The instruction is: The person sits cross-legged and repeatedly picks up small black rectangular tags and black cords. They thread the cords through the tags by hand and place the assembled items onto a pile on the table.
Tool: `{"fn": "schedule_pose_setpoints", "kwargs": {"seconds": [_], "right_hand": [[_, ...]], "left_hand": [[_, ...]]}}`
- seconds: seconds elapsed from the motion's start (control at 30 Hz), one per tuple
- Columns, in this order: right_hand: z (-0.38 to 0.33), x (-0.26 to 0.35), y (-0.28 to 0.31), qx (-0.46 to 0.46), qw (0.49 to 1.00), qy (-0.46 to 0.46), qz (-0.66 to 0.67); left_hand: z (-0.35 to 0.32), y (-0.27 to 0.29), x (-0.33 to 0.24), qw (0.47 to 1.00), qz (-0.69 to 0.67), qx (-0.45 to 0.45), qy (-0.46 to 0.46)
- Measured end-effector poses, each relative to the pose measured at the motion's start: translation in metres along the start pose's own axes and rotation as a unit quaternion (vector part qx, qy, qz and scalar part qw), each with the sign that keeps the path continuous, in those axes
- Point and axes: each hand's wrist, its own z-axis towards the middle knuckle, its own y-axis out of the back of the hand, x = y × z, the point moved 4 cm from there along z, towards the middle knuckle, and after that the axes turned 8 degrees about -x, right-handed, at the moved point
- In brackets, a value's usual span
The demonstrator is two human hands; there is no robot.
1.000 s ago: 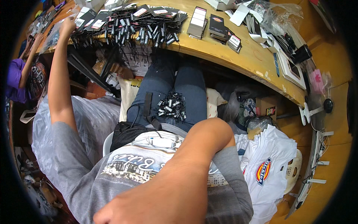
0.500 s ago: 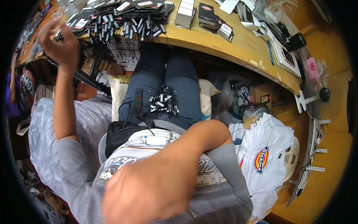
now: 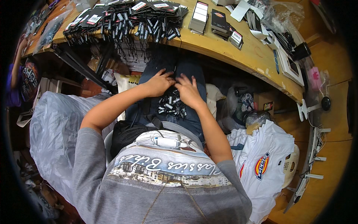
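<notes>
In my lap lies a small pile of black string loops with white-marked plastic tabs [image 3: 170, 106], resting on my dark trousers. Just above its far edge, my left hand [image 3: 159, 84] reaches in with its fingers stretched and slightly apart. My right hand [image 3: 188, 92] faces it from the other side, fingers spread over the pile's edge. The fingertips of the two hands nearly meet; no held thing shows, and both thumbs are partly hidden. Along the table edge ahead lie many black hang tags [image 3: 95, 18] with similar strings [image 3: 151, 30] dangling over the edge.
Small stacks of cards [image 3: 199, 16] and black tags [image 3: 220, 23] stand on the yellow table [image 3: 257, 67]. Folded white T-shirts [image 3: 257, 149] lie at my right, a large translucent plastic bag [image 3: 59, 130] at my left. Another person's arm [image 3: 16, 71] shows at far left.
My left hand has come down from the raised position at upper left to my lap. The right hand has moved from near my chest out to the string pile.
</notes>
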Motion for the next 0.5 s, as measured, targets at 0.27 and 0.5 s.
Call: {"fn": "schedule_pose_setpoints", "kwargs": {"seconds": [0.27, 0.5], "right_hand": [[-0.043, 0.033, 0.023, 0.108, 0.952, -0.010, 0.287], [-0.071, 0.028, 0.047, 0.091, 0.957, -0.077, 0.265]], "left_hand": [[-0.042, 0.022, -0.022, 0.930, -0.318, 0.174, 0.056], [-0.043, 0.045, -0.023, 0.935, -0.343, 0.083, 0.024]]}}
